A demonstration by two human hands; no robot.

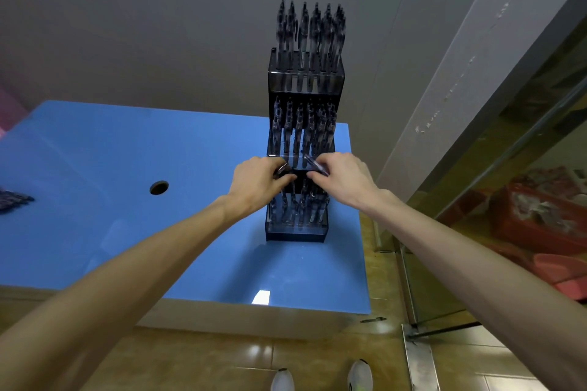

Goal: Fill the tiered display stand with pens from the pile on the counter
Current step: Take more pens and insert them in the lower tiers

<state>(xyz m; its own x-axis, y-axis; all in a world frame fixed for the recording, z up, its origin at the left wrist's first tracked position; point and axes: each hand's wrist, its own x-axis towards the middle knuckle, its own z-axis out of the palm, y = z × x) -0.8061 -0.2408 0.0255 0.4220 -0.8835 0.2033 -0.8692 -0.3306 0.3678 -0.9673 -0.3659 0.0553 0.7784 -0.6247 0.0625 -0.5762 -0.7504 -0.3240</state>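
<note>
A dark, see-through tiered display stand (pixel 305 78) rises from the right end of the blue counter (pixel 111 168). Dark pens stand upright in its top, middle and bottom tiers. My left hand (pixel 257 182) and my right hand (pixel 341 178) meet in front of the stand, between the middle and bottom tiers. Each hand holds dark pens: the left grips pens (pixel 282 170) in curled fingers, and the right pinches a clear-barrelled pen (pixel 314 165) that slants up to the left. The pile of pens (pixel 14 200) lies at the counter's far left edge, partly cut off.
A round hole (pixel 158 187) opens in the counter left of the stand. A grey wall stands behind. A glass panel and red crates (pixel 540 216) are to the right. My white shoes (pixel 320 378) show on the tiled floor below the counter's front edge.
</note>
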